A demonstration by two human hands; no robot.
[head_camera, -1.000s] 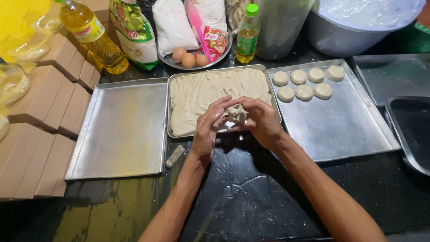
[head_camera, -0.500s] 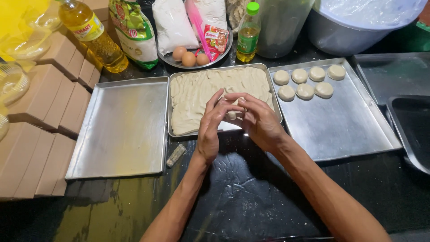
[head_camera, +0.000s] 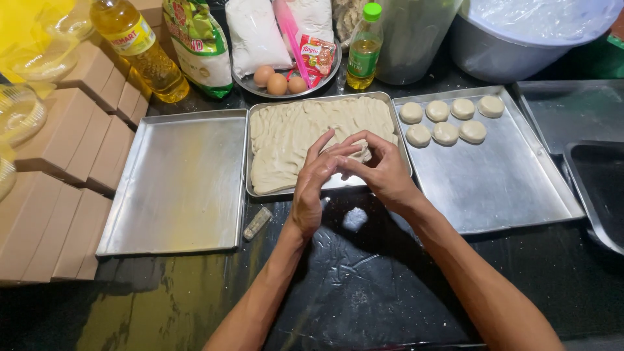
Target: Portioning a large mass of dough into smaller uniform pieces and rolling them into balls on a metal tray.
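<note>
Both hands meet over the front right corner of the middle steel tray (head_camera: 253, 156), which holds a sheet of pale dough strips (head_camera: 292, 133). My left hand (head_camera: 315, 185) and my right hand (head_camera: 383, 172) pinch a small piece of dough (head_camera: 361, 153) between their fingers. The piece is mostly hidden by the fingers. On the right steel tray (head_camera: 494, 188), several round flattened dough balls (head_camera: 448, 120) lie in two rows at the far end.
An empty steel tray (head_camera: 175, 185) lies on the left, brown boxes (head_camera: 58, 175) beside it. At the back stand oil bottles (head_camera: 140, 49), bags, a plate of eggs (head_camera: 279, 81) and a large pot (head_camera: 520, 39). Dark trays (head_camera: 598, 188) sit far right.
The hands have shifted slightly over the tray corner while working the dough piece; the fingers have closed more tightly around it. Nothing else moved.
</note>
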